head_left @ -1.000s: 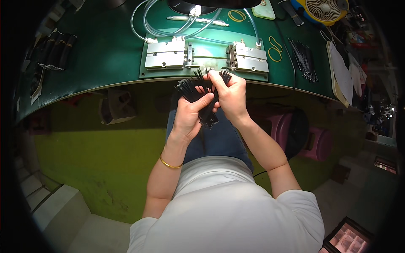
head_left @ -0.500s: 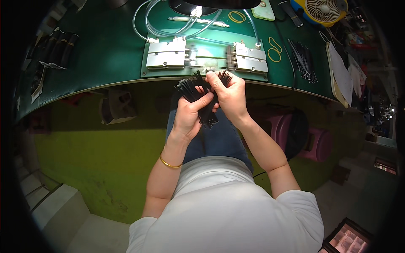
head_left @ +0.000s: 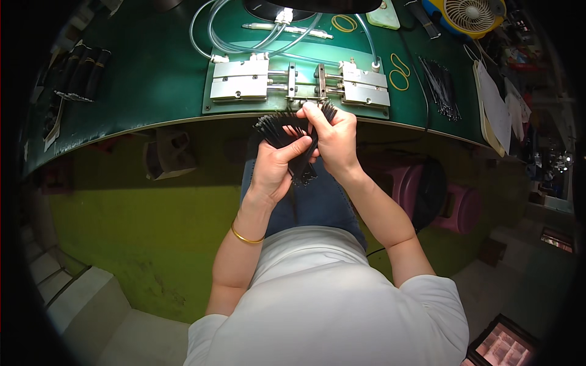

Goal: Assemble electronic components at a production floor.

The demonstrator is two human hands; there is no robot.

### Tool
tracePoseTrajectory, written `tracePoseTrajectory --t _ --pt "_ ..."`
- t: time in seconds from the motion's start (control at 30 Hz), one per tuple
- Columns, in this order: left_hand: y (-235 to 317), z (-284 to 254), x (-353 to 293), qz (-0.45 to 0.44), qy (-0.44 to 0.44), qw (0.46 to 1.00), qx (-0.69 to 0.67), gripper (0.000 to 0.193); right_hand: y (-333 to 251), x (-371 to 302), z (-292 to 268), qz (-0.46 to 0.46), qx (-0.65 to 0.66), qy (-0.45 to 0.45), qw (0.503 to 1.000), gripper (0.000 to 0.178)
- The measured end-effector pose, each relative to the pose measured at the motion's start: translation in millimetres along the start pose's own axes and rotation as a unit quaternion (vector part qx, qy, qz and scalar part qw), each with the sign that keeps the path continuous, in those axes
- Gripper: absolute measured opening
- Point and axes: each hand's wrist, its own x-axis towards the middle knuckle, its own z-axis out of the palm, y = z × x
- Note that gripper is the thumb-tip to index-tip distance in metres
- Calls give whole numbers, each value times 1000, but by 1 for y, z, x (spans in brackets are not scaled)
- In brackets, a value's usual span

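Note:
A fanned bundle of thin black wires (head_left: pixel 273 129) with pale tips is gripped in my left hand (head_left: pixel 273 166), the thumb pressed across it. More strands stick out below the fingers. My right hand (head_left: pixel 334 135) is closed just right of it, thumb and forefinger pinched together, with black wire ends showing behind the thumb. Its fingertips are right at the front of a two-sided clamping fixture (head_left: pixel 305 91). The fixture has a silver cylinder block on each side, and its two metal jaws stand close together in the middle. What lies exactly between my right fingertips is hidden.
Clear air hoses (head_left: pixel 259 47) loop behind the fixture, beside a pen (head_left: pixel 287 30) and yellow rubber bands (head_left: pixel 399 73). Loose black wires (head_left: pixel 441 88) lie right, tied black bundles (head_left: pixel 85 72) left. A yellow-blue fan (head_left: pixel 467 13) stands far right. Pink stools (head_left: pixel 458 208) are below the table.
The fixture's two jaws, blurred and further apart before, have come inward toward each other. My hands have barely shifted, and the wires stay in them.

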Motion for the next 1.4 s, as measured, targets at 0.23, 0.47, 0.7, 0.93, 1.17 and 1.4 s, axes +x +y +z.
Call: tracePoseTrajectory --t 0.23,0.47,0.7,0.93,1.17,1.4 --pt "-1 1 -1 -7 -3 1000 -20 6 -3 -2 -1 27 5 -2 1000 25" --pt "2 -2 -5 -3 -19 1000 -10 6 -5 -7 2 -21 -9 -26 999 22" --pt "1 -2 -6 -11 6 1000 -6 7 1 -4 2 -44 -32 6 998 20" --pt "2 0 -5 -11 0 1000 -9 8 2 -1 0 -20 -30 9 999 18" --pt "1 0 -3 -14 -8 1000 -13 9 7 3 -2 -21 17 5 1000 21" --pt "0 0 -3 -18 -19 1000 -15 6 -8 -5 -1 32 14 -23 999 19"
